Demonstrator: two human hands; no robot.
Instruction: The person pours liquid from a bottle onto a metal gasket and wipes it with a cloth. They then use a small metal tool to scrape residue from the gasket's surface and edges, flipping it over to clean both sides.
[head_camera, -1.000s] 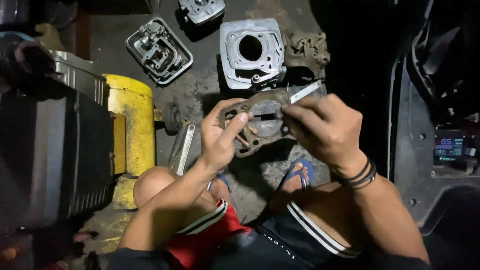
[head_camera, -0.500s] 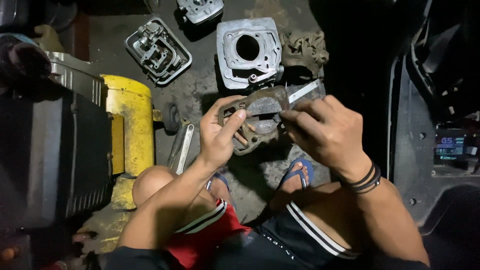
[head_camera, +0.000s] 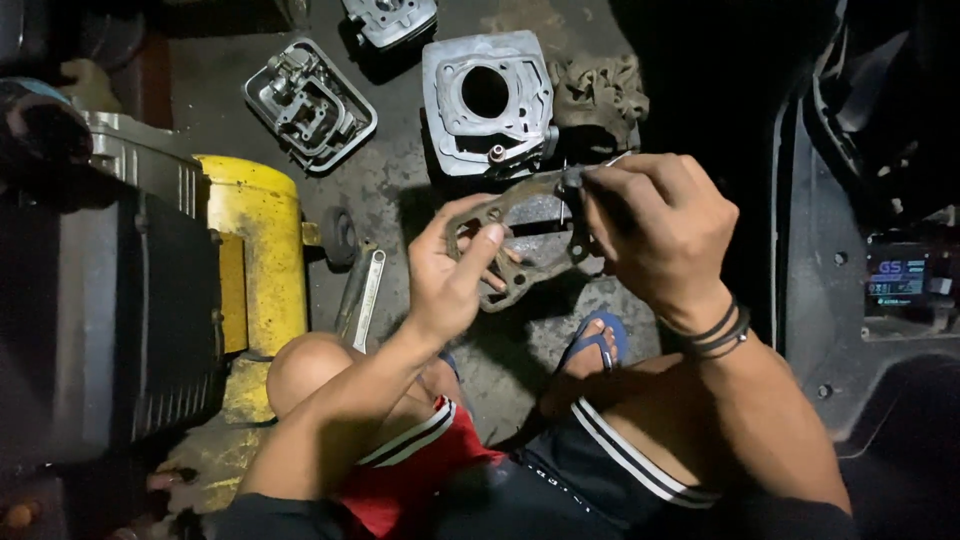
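Grey metal gasket gripped in my left hand; my right hand pinches a thin blade against it.

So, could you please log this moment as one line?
left hand: holds gasket | right hand: pinches gasket's top edge | engine cylinder: on floor beyond

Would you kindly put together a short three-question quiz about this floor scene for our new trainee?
1. True or false: the left hand holds the flat gasket.
2. What lies on the floor just left of the knee: A) wrench, B) hammer, C) funnel?
3. What colour is the sandal?

Key: 1 true. 2 A. 3 blue.

The right hand works a thin tool at the gasket's edge; the cylinder block sits beyond.
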